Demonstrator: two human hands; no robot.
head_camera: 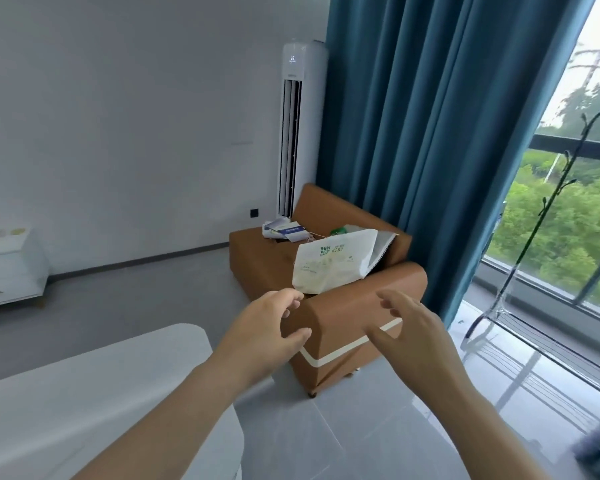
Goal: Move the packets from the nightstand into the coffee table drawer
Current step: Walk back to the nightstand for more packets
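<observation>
While both arms reach forward, nothing held in either one. Far left by the wall, a white cabinet [9, 268] with drawers. Low at the left, a white table [84, 393] with a round edge. Next, the left hand [271, 327], spread wide and empty, fingers close to the near arm of a brown sofa [343, 317]. On the sofa seat, a big white packet [333, 261] with green letters, leaning up on its side, just past the left hand but not touching it. Behind the packet, a heap of papers [284, 230] and something green [340, 231], too small to tell. A tall white air cooler [300, 126] behind the sofa. Then the right hand [413, 327], also wide and empty, in front of the sofa arm. Blue curtain [447, 133] further right, then a window [568, 220] with green trees and a thin black rack [534, 237].
</observation>
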